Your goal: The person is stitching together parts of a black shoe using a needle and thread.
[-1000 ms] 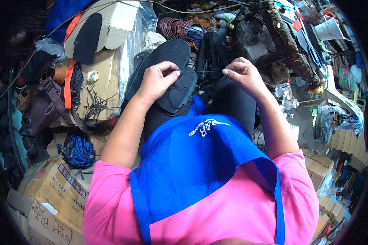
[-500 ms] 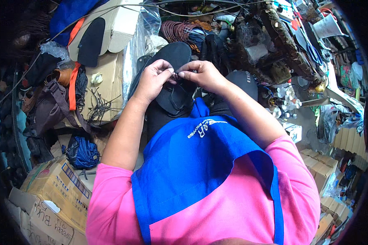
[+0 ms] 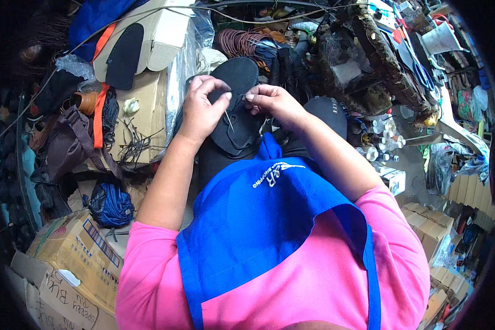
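Note:
A flat black sandal-like piece of footwear (image 3: 234, 71) lies over my lap, its long sole pointing away from me. Above its middle, my left hand (image 3: 199, 107) pinches a thin pale needle-like rod (image 3: 229, 120) between thumb and fingers, the rod slanting down over the black surface. To its right, my right hand (image 3: 273, 103) has thumb and forefinger closed on a dark thread (image 3: 240, 95) that spans the gap between the hands. A thin dark loop (image 3: 235, 142) shows on the near part of the footwear. Exactly where the thread enters the black material is hard to see.
On the left, cardboard (image 3: 140, 110) holds a black sole piece (image 3: 125, 58) and loose dark cords (image 3: 135, 144). Coiled brown cord (image 3: 242, 43) lies beyond my hands. Small spools and bottles (image 3: 382, 137) stand at right; a cardboard box (image 3: 82, 258) sits lower left.
My hands have drawn slightly apart from a closer pinch. The pale rod now hangs plainly from my left fingers, and dark thread shows between the hands.

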`<state>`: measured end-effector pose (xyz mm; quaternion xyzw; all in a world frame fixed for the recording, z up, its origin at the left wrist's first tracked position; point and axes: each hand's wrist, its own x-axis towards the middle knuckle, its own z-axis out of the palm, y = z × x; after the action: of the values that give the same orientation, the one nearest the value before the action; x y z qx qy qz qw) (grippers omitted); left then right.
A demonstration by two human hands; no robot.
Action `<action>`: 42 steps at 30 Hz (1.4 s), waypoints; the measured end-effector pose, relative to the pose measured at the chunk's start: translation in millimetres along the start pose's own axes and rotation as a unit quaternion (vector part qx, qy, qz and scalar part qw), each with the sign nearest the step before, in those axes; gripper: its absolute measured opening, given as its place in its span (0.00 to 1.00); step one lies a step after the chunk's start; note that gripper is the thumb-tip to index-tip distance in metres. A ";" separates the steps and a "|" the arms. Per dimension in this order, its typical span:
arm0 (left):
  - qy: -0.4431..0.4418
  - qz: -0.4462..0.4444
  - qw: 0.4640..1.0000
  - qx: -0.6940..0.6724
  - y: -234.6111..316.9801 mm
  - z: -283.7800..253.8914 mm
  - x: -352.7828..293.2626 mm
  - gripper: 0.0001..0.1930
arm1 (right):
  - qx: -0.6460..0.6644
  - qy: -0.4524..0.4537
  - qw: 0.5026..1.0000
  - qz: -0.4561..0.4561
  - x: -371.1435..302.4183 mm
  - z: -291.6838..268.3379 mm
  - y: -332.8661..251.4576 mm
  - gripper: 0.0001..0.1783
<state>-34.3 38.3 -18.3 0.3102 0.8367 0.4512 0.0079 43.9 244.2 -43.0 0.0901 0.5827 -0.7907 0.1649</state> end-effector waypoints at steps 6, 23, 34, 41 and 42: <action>-0.037 -0.007 0.998 0.052 2.8 5.9 -0.1 0.07 | -0.029 0.009 1.000 0.002 0.1 1.6 -3.0 0.11; -0.171 -0.187 0.936 -0.244 -12.4 6.4 2.1 0.06 | -0.396 0.119 0.870 -0.268 -1.3 4.0 -8.2 0.16; -0.111 -0.085 0.984 -0.113 -16.0 9.8 3.1 0.06 | -0.078 -0.032 0.996 -0.016 11.2 1.5 -3.5 0.11; -0.149 -0.191 0.919 -0.311 -10.1 7.8 4.6 0.04 | -0.275 0.079 0.943 -0.170 0.4 3.1 -9.1 0.12; -0.149 -0.202 0.914 -0.319 -8.8 6.5 4.6 0.04 | -0.336 0.118 0.906 -0.227 -1.1 4.5 -11.0 0.13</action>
<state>-40.6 42.1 -27.6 0.1789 0.6821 0.6314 0.3225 41.1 243.0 -31.5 -0.0129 0.8338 -0.5476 -0.0684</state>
